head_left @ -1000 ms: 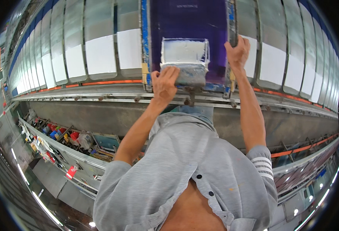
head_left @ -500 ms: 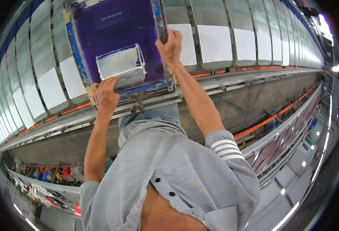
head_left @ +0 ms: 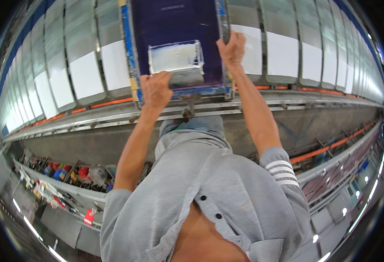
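In front of me lies a screen-printing frame (head_left: 130,48) with dark purple mesh and blue, paint-smeared edges. White ink (head_left: 174,56) covers a rectangle at its near end. My left hand (head_left: 158,89) is closed on the left end of a grey, flat-edged squeegee (head_left: 187,77) at the near side of that ink; its palm hides part of the tool. At the frame's right edge, my right hand (head_left: 233,50) has its fingers curled round the rim, with the thumb toward the mesh.
Long rows of pallets bearing white sheets (head_left: 281,54) run left and right of the frame. A metal rail (head_left: 262,105) and an orange strip (head_left: 109,103) pass along the near side. Behind me, a lower shelf holds red and blue containers (head_left: 84,172).
The view has swung, so frame, hands and pallets appear farther right and the frame straighter. Both hands keep about the same places on the squeegee and frame.
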A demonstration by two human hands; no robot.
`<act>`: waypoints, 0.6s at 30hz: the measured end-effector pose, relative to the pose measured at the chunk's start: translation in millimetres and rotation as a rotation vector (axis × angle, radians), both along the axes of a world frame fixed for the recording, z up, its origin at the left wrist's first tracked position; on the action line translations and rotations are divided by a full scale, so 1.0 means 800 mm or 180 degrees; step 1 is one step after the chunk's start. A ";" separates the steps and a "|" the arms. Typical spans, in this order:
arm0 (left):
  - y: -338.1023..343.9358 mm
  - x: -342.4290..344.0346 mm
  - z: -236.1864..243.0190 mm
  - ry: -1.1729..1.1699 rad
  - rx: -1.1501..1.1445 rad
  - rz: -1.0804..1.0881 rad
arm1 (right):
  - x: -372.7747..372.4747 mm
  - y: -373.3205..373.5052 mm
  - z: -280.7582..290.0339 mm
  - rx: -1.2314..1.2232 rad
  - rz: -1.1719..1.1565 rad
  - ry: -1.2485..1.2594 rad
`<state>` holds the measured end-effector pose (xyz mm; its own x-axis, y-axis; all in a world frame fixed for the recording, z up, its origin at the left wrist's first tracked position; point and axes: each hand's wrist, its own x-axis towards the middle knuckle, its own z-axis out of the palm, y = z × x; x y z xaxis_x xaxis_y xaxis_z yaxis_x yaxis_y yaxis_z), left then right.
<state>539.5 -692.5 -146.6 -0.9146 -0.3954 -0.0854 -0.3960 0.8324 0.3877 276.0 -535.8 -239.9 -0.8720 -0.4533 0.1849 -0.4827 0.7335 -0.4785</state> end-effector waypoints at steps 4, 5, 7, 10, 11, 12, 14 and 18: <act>0.015 0.015 -0.013 0.0469 -0.0173 -0.0010 | 0.005 0.003 0.006 0.0408 -0.0014 0.0366; 0.007 0.007 -0.006 0.0273 -0.0049 0.0072 | 0.010 -0.007 0.025 0.0046 0.0323 0.0187; -0.031 -0.024 0.016 -0.0519 0.0199 0.0024 | 0.015 -0.024 0.080 -0.0652 0.0971 -0.0164; -0.083 -0.079 0.022 -0.0861 0.0222 -0.0008 | 0.017 -0.073 0.175 0.0614 0.2482 -0.1086; -0.097 -0.096 0.016 -0.0616 0.0079 -0.0020 | 0.017 -0.085 0.168 0.0767 0.2655 -0.0641; -0.108 -0.108 0.011 -0.0384 -0.0059 -0.0029 | 0.012 -0.094 0.152 0.0749 0.2654 -0.0427; -0.120 -0.129 0.008 -0.0499 0.0022 -0.0022 | 0.006 -0.105 0.111 0.0724 0.2635 -0.0017; -0.084 -0.094 0.000 -0.0191 -0.0066 -0.0052 | 0.052 -0.071 0.081 0.0141 0.2428 0.0050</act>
<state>464.0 -759.8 -146.4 -0.9144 -0.3827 -0.1321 -0.4043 0.8466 0.3462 317.8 -592.8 -175.1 -0.3118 -0.9362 0.1622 -0.8698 0.2125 -0.4454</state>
